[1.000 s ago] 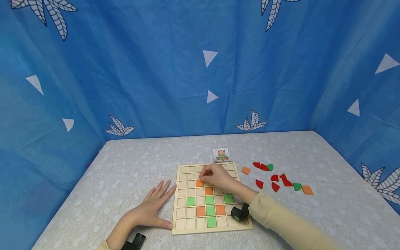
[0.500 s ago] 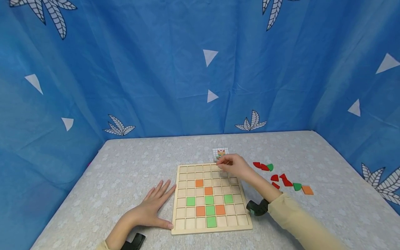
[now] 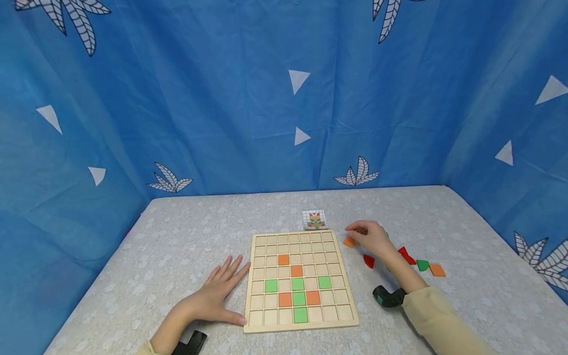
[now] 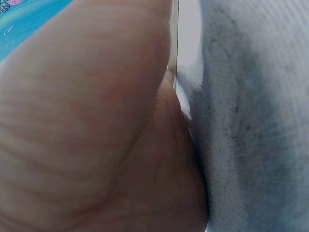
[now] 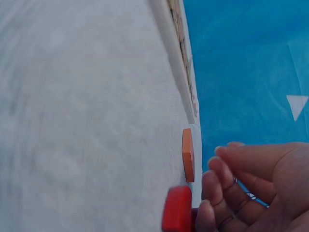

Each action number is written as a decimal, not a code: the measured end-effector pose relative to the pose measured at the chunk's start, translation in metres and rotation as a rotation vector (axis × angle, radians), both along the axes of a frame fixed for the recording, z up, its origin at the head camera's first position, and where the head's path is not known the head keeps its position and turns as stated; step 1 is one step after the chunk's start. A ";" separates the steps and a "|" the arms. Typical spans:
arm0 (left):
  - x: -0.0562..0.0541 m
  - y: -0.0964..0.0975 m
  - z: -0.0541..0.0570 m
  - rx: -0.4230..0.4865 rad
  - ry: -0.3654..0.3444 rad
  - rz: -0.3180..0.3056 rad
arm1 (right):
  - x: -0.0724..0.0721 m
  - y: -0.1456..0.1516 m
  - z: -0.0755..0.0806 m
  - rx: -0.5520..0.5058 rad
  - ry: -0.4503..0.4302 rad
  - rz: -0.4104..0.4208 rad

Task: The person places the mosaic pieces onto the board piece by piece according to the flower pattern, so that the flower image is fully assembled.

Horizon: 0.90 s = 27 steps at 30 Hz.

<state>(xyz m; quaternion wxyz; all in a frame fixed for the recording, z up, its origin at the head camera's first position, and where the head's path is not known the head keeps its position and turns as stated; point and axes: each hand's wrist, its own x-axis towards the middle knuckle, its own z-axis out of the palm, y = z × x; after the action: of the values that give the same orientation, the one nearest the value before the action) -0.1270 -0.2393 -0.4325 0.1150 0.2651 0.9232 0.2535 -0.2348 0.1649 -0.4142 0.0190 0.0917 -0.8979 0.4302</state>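
My left hand lies spread on the table, its thumb and fingertips at the left edge of a wooden grid board. Set in the board's cells are several orange and green square tiles, among them an orange tile and a green tile. Right of the board my right hand hovers over a loose orange square tile. In the right wrist view that orange tile lies just off the loosely bent fingertips, with nothing visible held. A red quarter-round piece shows near the hand there.
A small pattern card lies behind the board. Further right are red pieces, a green piece and another orange tile; the right hand and forearm hide others. A blue curtain hangs behind and beside the table.
From over the board my right hand has moved right, past its far corner, to the loose orange tile. The left hand and the board's tiles have stayed put.
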 end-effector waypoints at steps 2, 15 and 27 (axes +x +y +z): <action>0.000 0.000 0.000 -0.001 -0.003 0.002 | 0.000 0.003 -0.005 0.005 -0.001 -0.003; 0.000 0.001 0.000 0.010 0.017 -0.003 | 0.004 0.010 -0.009 0.023 -0.076 0.038; -0.001 0.000 0.002 -0.004 0.003 0.004 | 0.004 0.011 -0.012 0.049 -0.069 0.081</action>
<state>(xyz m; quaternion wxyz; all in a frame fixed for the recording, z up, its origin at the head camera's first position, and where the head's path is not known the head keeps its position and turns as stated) -0.1277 -0.2389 -0.4304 0.1136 0.2632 0.9245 0.2513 -0.2303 0.1755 -0.4260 -0.0317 0.1135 -0.9038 0.4113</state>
